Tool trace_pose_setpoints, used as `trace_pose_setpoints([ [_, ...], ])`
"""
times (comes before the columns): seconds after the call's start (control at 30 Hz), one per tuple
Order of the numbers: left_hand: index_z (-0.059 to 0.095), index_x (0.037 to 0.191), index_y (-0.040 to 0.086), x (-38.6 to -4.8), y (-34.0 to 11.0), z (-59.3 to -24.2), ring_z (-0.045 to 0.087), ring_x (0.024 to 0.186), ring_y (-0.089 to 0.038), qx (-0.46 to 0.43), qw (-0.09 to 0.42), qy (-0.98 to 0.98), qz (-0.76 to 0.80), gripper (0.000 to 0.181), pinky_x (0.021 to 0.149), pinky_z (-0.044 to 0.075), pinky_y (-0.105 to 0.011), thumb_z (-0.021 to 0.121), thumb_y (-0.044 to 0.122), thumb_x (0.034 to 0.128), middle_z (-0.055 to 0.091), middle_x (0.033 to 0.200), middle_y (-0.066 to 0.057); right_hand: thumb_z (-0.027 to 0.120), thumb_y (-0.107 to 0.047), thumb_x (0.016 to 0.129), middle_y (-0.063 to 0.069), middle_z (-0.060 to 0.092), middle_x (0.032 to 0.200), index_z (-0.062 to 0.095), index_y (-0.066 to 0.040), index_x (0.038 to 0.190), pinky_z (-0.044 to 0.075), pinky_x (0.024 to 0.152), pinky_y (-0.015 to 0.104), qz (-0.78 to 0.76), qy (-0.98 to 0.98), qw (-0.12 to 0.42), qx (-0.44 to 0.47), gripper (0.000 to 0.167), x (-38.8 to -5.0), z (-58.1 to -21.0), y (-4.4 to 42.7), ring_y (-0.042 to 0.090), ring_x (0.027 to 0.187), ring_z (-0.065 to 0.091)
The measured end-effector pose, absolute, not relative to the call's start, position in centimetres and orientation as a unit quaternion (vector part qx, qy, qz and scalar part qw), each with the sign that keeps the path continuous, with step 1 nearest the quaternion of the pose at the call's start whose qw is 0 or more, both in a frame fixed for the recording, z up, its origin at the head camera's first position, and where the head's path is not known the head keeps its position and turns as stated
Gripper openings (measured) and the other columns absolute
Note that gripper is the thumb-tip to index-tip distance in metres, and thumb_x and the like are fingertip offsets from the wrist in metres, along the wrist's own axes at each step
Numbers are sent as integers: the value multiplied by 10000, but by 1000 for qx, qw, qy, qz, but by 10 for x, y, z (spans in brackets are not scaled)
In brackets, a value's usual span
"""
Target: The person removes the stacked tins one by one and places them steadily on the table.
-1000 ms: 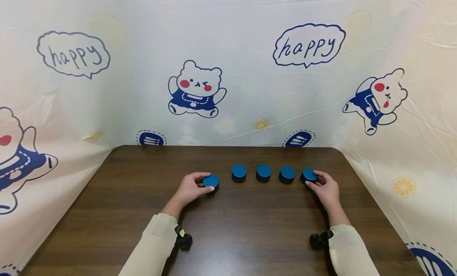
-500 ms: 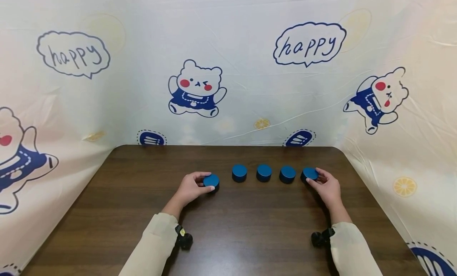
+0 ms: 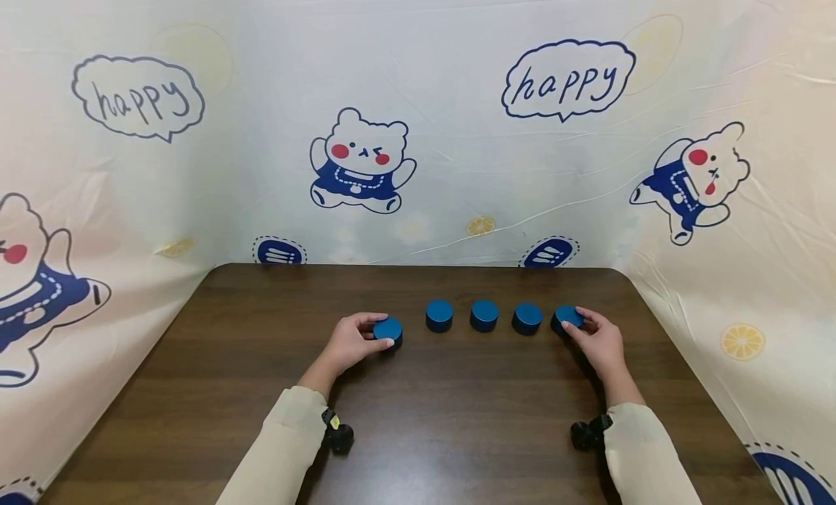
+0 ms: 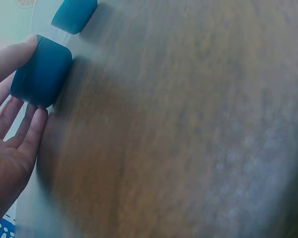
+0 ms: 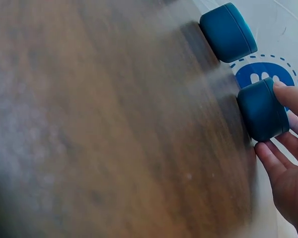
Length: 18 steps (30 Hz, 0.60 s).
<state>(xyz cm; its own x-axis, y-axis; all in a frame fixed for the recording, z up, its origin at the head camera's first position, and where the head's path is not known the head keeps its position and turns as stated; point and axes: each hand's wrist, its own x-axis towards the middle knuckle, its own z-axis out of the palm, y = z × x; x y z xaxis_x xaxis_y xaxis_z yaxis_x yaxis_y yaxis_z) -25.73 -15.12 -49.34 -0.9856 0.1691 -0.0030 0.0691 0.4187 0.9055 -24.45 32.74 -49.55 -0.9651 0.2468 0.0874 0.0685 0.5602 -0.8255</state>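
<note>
Several short round blue cases, each with a seam near the top, stand in a row on the brown table. My left hand (image 3: 351, 342) pinches the leftmost blue case (image 3: 388, 331) between thumb and fingers, low at the table. At the other end of the row, my right hand (image 3: 599, 341) holds the rightmost blue case (image 3: 565, 319) in the same way. Thumb and fingertips wrap the sides of the left case (image 4: 42, 72) in the left wrist view. Over in the right wrist view, the thumb lies on the upper edge of the right case (image 5: 262, 110).
Between the hands stand three more blue cases, a left one (image 3: 439, 315), a middle one (image 3: 484, 315) and a right one (image 3: 526, 318). The wooden table (image 3: 444, 403) ends at a printed cloth backdrop (image 3: 444, 142). Small black devices sit on both wrists.
My right hand shifts very slightly, its thumb a little further up on the case's edge. The left hand and the row of cases look unchanged.
</note>
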Motion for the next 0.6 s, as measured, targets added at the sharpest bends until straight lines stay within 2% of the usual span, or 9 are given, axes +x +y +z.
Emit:
trace_pose_setpoints([
  [0.1,659,1261,132,-257,-150,-493,627,1009,-230,72,49,840,536,511,864,555,-390,834,211,787,614,1265,-94,683,-403,908,257,525,1351,515,-18,1392,487,850,175,462,-877,93,-94,641,-245,-496,328,348,1156,564],
  [0.27,661,1260,132,-257,-150,-493,628,1010,-229,72,49,838,539,509,866,554,-390,834,209,787,613,1270,-94,678,-415,908,264,512,1362,509,-25,1400,480,976,448,463,-877,86,-93,651,-244,-494,328,368,1169,552],
  [0.5,652,1273,128,-257,-151,-494,620,1021,-233,72,47,839,537,518,872,550,-394,827,228,795,605,1281,-105,673,-391,918,271,484,1390,493,-24,1414,467,996,446,469,-875,79,-87,643,-244,-494,329,383,1197,534],
  [0.6,654,1272,125,-257,-151,-493,616,1014,-231,73,45,842,532,517,869,550,-392,828,224,796,607,1277,-104,671,-390,919,271,467,1407,484,-29,1422,432,1022,491,477,-871,74,-91,647,-243,-495,329,391,1214,517],
])
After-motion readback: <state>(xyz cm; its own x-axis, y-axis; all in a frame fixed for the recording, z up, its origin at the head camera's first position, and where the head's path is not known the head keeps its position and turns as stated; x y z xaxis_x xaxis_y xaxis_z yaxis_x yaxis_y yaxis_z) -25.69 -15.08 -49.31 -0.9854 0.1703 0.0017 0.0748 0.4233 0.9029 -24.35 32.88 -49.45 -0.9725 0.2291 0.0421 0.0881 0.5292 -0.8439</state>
